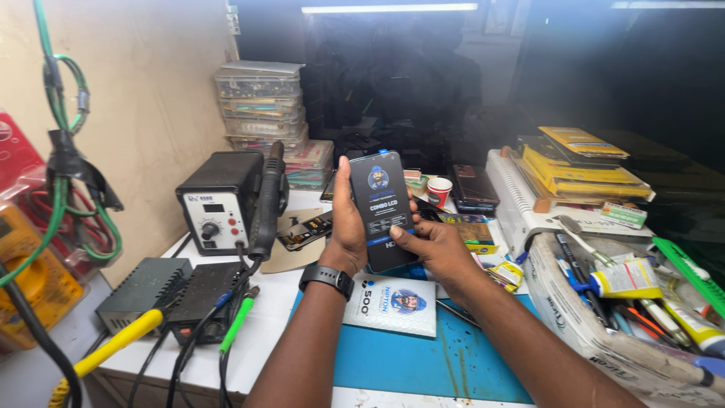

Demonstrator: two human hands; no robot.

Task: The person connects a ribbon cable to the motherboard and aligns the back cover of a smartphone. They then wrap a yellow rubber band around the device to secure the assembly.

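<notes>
Forearms: both are coming up from the bottom edge, closest to the lens, meeting over the blue mat [423, 355].
Left hand [349, 227]: it's wrapping around the left edge of the dark phone screen panel [382, 208] and holding it upright above the mat, thumb lying up along that side. Black wristwatch [326, 278] is sitting on that wrist.
Right hand [438, 245]: it's pinching the panel's lower right edge, thumb pressing on the glossy front, fingers curling behind, so clenched on the same panel.
Screen panel: it's floating in the air just above the mat's far edge, tilting slightly back, with a printed protective sticker on its face.
White box [393, 304]: it's lying flat on the mat, right under the hands, with a round cartoon-face badge on the lid.
Hot air station [220, 200]: it's sitting left of the mat, black body, white front with a knob, its black wand [266, 200] resting in the holder on its side.
Yellow-handled tool [117, 344]: it's lying left of the mat near the front edge of the bench.
White tray [604, 340]: it's sitting right of the mat, stuffed with pens, tubes and tweezers.
Red paper cup [439, 190]: it's standing behind the mat, just right of the panel.
</notes>
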